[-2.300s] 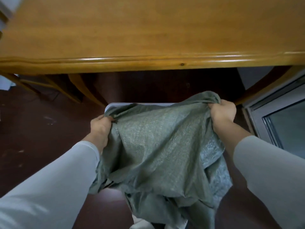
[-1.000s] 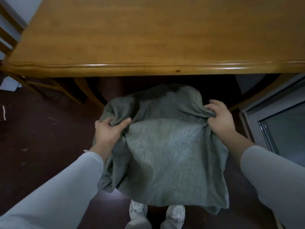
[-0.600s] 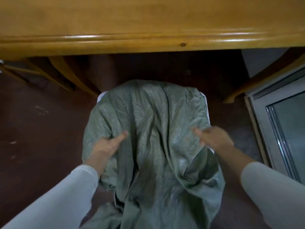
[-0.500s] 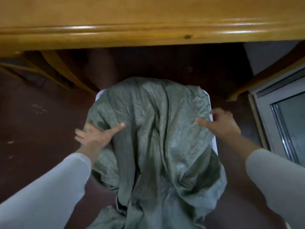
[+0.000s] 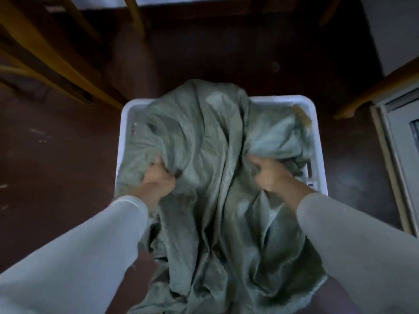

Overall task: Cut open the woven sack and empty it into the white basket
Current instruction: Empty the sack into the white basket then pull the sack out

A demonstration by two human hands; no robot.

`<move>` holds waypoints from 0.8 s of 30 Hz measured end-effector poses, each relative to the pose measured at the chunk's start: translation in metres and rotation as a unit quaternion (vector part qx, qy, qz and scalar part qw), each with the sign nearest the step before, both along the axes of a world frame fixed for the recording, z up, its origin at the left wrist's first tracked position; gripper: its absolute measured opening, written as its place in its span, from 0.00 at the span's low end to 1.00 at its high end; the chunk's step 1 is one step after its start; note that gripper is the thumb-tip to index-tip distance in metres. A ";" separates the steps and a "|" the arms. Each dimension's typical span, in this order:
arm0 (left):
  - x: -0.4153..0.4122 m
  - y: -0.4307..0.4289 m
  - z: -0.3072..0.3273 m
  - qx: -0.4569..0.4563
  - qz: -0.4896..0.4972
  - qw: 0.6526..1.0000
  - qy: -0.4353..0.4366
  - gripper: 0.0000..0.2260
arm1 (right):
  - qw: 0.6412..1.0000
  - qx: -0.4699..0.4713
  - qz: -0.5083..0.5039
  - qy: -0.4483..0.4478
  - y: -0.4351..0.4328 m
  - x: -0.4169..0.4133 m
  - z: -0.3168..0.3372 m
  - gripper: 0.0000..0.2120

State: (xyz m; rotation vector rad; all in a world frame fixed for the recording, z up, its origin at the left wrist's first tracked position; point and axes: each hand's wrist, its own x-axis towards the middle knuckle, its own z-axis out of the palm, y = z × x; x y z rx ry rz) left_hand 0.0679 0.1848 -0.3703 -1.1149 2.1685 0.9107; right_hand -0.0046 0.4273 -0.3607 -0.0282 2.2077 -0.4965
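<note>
1. The woven sack lies draped over the white basket, its far end heaped against the far rim beyond both hands and its near end spilling over the near rim and down between the two sleeves.
2. It looks limp and thin: it creases in long folds and sags flat, so I judge it light and nearly empty. The weave has a faint sheen, which suggests a slick surface that could slide through a loose hold.
3. The left hand is closed into a fist on a bunch of the cloth at the left side; the right hand is likewise clenched on a gathered fold at the right side. The picture is blurred, so the single fingers cannot be told apart.
4. A bunched fistful seems the sound hold, since a flat pinch would likely slip. Taking it near the closed bottom corners would let it be lifted and shaken with the mouth hanging down.
5. Just beyond the right hand, something brownish shows in the far right corner of the basket; what it is cannot be told.
6. Further out, dark floor surrounds the basket, and wooden furniture legs stand well beyond the left hand.
</note>
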 end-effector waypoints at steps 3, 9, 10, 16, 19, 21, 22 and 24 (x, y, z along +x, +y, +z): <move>0.012 0.033 0.014 0.030 -0.112 0.992 -0.045 0.26 | 0.996 -0.008 0.009 -0.085 -0.013 0.027 0.008 0.20; 0.017 0.045 0.053 0.074 -0.122 0.990 0.011 0.18 | 0.991 -0.025 -0.111 -0.069 0.005 0.018 0.064 0.30; 0.012 0.042 0.063 0.058 -0.097 0.993 0.029 0.16 | 0.991 -0.034 -0.116 -0.065 0.009 0.011 0.075 0.39; -0.004 0.031 0.138 -0.121 0.043 0.975 0.180 0.12 | 0.994 0.084 -0.043 0.058 0.026 -0.016 0.107 0.06; 0.001 0.021 0.159 -0.129 0.110 0.957 0.235 0.12 | 0.994 0.039 -0.070 0.072 0.021 -0.013 0.125 0.10; 0.002 0.013 0.166 -0.098 0.169 0.947 0.255 0.12 | 0.993 0.026 -0.077 0.086 0.018 -0.010 0.135 0.12; 0.001 0.012 0.170 -0.083 0.190 0.943 0.261 0.12 | 0.991 0.024 -0.082 0.099 0.017 -0.009 0.140 0.11; -0.003 0.015 0.180 -0.057 0.209 0.939 0.268 0.12 | 0.987 0.016 -0.098 0.129 0.015 -0.008 0.148 0.13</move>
